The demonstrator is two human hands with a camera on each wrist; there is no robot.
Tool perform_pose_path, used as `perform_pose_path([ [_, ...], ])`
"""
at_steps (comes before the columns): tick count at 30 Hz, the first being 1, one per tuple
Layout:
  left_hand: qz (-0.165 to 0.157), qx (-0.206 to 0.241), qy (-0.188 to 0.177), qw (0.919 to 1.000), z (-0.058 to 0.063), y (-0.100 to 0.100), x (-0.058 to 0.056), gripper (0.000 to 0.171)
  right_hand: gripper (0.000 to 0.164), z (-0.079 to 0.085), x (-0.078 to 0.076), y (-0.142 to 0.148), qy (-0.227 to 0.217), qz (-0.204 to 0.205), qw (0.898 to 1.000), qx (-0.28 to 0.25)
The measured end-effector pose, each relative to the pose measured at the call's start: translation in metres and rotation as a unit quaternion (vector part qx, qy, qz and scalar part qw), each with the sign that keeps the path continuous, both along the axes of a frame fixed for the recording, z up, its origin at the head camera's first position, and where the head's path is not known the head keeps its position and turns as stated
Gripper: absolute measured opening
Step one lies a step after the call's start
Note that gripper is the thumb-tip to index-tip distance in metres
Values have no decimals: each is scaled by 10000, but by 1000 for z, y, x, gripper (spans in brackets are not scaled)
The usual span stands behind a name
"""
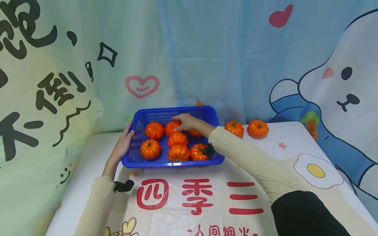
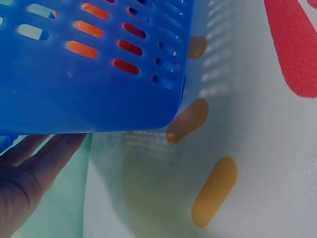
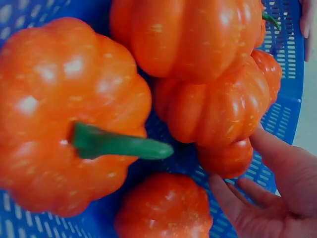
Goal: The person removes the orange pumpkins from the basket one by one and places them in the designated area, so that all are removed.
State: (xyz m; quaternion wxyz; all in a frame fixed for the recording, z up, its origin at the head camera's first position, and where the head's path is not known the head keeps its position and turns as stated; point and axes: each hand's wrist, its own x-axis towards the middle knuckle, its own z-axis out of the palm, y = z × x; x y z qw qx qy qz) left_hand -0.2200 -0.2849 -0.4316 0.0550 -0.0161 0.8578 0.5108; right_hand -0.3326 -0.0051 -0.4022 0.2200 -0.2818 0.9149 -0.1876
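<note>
Left hand (image 1: 122, 146): I see its grip spread, straight fingers against the left side of the blue basket (image 1: 172, 165).
Basket: near the back edge of the worktop (image 1: 101, 144), orange pumpkins inside.
Held pumpkin (image 1: 169, 129): in the basket's rear half.
Right hand (image 1: 187, 122): grip pinching that pumpkin.
Loose pumpkins (image 1: 258, 128): two, toward the worktop's back right corner.

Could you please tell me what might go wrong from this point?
The pumpkin between the fingers of the right hand looks glossy, so it might slip. The right sleeve crosses the right rim of the basket, so drawing that arm back could knock it. The two pumpkins outside, near the table's back edge, might roll if the sleeve brushes them.
</note>
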Motion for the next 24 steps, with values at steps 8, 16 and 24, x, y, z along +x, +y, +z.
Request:
perform_pose_path([
  [8,35,197,-135,9997,23,10,10,57,65,-55,-48,-16,9,-23,9995,311],
  [16,19,-81,79,9999,-5,-2,-1,58,74,-102,-84,-17,89,-4,9999,123],
  [24,24,-89,36,10000,-2,0,-2,57,73,-63,-50,-13,132,13,9998,-175],
])
